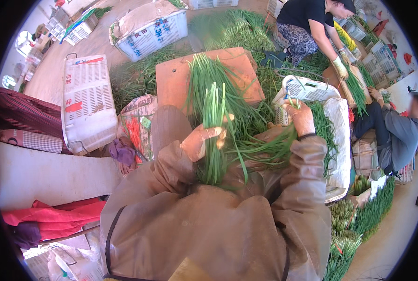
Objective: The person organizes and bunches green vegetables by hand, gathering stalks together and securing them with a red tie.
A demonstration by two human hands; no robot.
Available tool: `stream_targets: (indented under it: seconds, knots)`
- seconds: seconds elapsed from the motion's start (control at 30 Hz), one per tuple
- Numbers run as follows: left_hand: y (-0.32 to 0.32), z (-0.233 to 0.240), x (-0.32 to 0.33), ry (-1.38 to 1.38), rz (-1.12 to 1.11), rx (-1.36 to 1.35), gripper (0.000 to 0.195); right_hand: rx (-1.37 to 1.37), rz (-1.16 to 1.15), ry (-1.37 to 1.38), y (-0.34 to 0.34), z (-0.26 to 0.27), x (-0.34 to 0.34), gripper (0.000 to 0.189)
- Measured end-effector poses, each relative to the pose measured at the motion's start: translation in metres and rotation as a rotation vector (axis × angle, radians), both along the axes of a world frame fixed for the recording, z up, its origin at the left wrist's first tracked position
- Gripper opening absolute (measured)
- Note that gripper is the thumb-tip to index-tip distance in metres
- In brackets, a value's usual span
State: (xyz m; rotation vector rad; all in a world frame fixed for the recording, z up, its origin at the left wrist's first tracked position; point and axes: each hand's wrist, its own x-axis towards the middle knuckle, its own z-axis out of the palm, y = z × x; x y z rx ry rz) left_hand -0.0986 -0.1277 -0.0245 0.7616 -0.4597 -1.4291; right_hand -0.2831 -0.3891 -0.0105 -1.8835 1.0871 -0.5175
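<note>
Gloved in a pale, thin covering, my left hand [205,137] grips an upright bunch of green garlic chives [214,158] in front of my chest, pale stem ends at the top. My right hand [300,117], in a similar glove, pinches a smaller lot of chives [270,147] by the stems; its leaves hang down and left over my lap. Beyond my left hand, a loose pile of chives [207,79] lies on an orange-brown board [170,79], its leaves drooping over the near edge.
A white plastic crate [339,140] with chives stands close at my right, another [89,105] at my left. Cut greens [135,77] cover the floor around the board. Two people [317,31] work at the upper right. Red strips [133,135] lie on a sack by my left knee.
</note>
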Motion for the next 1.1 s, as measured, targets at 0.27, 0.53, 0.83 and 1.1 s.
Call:
stream_targets:
  seconds: [0.27, 0.53, 0.83, 1.1]
  knots:
    - [-0.006, 0.005, -0.019, -0.094, -0.120, -0.022, 0.079, 0.708, 0.316, -0.480, 0.097, 0.044, 0.077, 0.023]
    - [-0.008, 0.006, -0.024, -0.219, -0.110, -0.003, 0.085, 0.761, 0.396, -0.565, 0.100, 0.036, 0.075, 0.021]
    - [-0.022, -0.013, -0.026, -0.625, 0.378, 0.169, 0.038, 0.632, 0.260, -0.495, 0.091, 0.013, 0.064, 0.018]
    - [-0.025, -0.007, -0.006, -1.684, 0.399, 0.323, 0.035, 0.396, 0.456, -0.316, 0.098, 0.013, 0.064, 0.026]
